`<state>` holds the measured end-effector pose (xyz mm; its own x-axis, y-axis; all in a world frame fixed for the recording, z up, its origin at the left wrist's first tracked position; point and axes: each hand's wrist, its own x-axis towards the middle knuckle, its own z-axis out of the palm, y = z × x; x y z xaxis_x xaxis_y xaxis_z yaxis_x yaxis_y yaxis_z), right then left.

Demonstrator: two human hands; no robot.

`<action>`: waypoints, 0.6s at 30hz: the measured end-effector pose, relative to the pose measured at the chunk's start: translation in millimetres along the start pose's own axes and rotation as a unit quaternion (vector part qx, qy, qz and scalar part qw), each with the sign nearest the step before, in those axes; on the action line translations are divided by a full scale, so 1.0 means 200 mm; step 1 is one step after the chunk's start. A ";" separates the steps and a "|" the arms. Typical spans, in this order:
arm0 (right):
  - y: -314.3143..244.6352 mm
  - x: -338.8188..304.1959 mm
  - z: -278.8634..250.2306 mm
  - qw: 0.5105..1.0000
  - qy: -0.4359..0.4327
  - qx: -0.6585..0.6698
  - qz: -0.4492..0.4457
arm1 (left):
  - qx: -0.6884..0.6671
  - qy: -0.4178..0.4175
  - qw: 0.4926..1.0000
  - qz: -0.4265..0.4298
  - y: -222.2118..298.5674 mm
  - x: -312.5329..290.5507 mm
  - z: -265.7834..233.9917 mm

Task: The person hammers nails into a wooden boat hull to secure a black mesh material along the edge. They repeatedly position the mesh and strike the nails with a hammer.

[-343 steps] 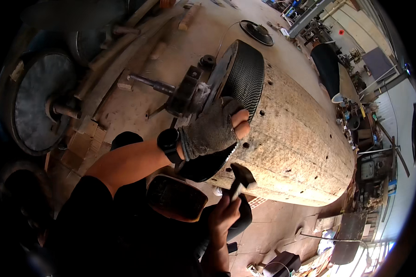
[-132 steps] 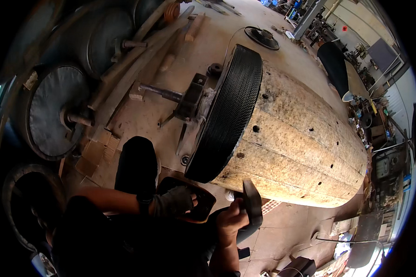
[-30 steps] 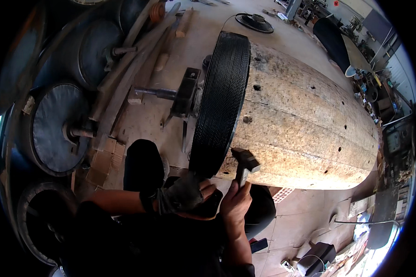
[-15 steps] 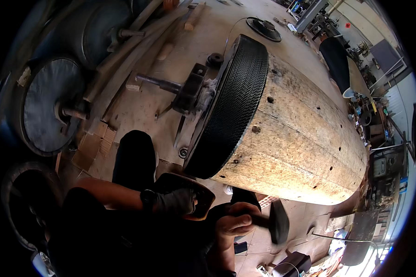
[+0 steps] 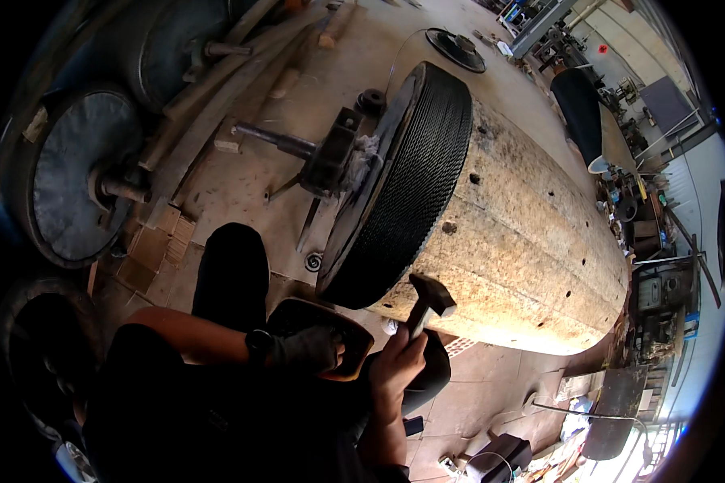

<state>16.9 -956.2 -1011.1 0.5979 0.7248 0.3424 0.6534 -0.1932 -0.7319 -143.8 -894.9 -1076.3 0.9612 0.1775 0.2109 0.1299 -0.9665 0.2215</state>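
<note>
Hammer (image 5: 428, 304) in the head view sits raised in the right hand (image 5: 395, 366); that hand's grip is clenched around the lower part of the handle, fingers wrapped tight, with the dark metal head tilted up and to the right, just beside the lower flank of the big drum (image 5: 524, 241); whether the head touches the drum I cannot tell. Drum lies on its side on the concrete floor (image 5: 242, 173), its pale, rough surface dotted with small dark holes; a wide band of dark coiled wire rope (image 5: 415, 189) wraps its near end. Left hand (image 5: 310, 350) wears a dark grey glove and a black wristband; its grip is closed over the rim of a dark, shallow, orange-edged object (image 5: 330, 334) that rests low in front of the person, close to the bottom of the rope band; what that object is I cannot tell. Left forearm comes in bare from the lower left; a dark-clad knee (image 5: 232, 270) rises just above it. Beyond the drum's near end a steel axle with a bracket (image 5: 314, 153) sticks out leftward over the floor; further left stand round metal discs (image 5: 84, 189) on shafts, with wooden planks (image 5: 217, 88) lying beside them; far right, cluttered workshop gear crowds the edge, too small to tell apart.
</note>
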 end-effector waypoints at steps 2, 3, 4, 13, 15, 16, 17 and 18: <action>-0.04 -0.04 -0.03 0.990 0.047 0.133 -0.016 | 0.011 -0.041 0.999 0.028 -0.01 -0.01 0.04; -0.10 -0.03 -0.03 0.975 0.094 0.201 -0.025 | 0.015 -0.062 0.997 0.042 -0.01 -0.01 0.05; 0.00 -0.04 -0.02 0.982 0.086 0.165 -0.008 | -0.003 -0.059 0.998 0.033 -0.01 -0.02 0.05; 0.03 -0.04 -0.03 0.982 0.090 0.118 -0.115 | -0.096 0.100 0.990 0.023 -0.02 -0.01 -0.20; 0.10 -0.06 -0.04 0.960 0.150 0.162 -0.175 | -0.035 0.236 0.970 0.033 -0.12 0.08 -0.40; 0.09 -0.03 -0.05 0.965 0.128 0.053 -0.224 | -0.038 0.279 0.958 0.048 -0.20 0.13 -0.43; 0.07 0.01 -0.02 0.980 0.080 -0.037 -0.180 | -0.002 0.331 0.942 0.052 -0.26 0.20 -0.50; 0.06 0.05 0.00 0.980 0.027 -0.132 -0.145 | 0.033 0.383 0.922 0.052 -0.32 0.27 -0.56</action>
<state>30.6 -950.5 -1017.0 0.3884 0.7404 0.5486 0.8927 -0.1546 -0.4234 -127.4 -802.0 -972.5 0.5188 0.1374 0.8438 0.0860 -0.9904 0.1083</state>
